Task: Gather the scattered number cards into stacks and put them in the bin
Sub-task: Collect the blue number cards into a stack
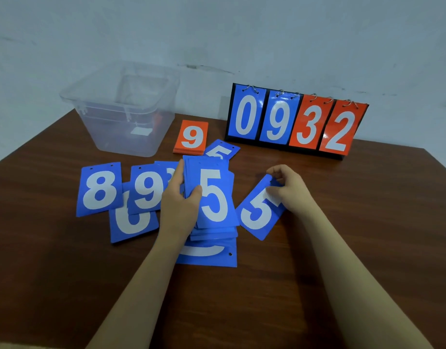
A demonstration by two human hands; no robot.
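Note:
My left hand (pixel 178 197) grips a stack of blue cards (pixel 213 197) with a 5 on top, thumb across its face. To its right, my right hand (pixel 288 187) pinches the top edge of a single blue 5 card (pixel 257 212) lying tilted on the table. Loose blue cards lie to the left: an 8 (pixel 100 188), a 9 (pixel 146 188) and a 0 (pixel 132 224). Another blue card (pixel 209 255) sits under the stack, and a blue 5 (pixel 222 149) lies behind it. An orange stack topped by a 9 (pixel 191 138) rests beside the clear plastic bin (pixel 121 107).
A flip scoreboard (pixel 295 122) showing 0 9 3 2 stands at the back right of the brown wooden table (pixel 342 197). A pale wall rises behind the table. The bin stands at the back left corner.

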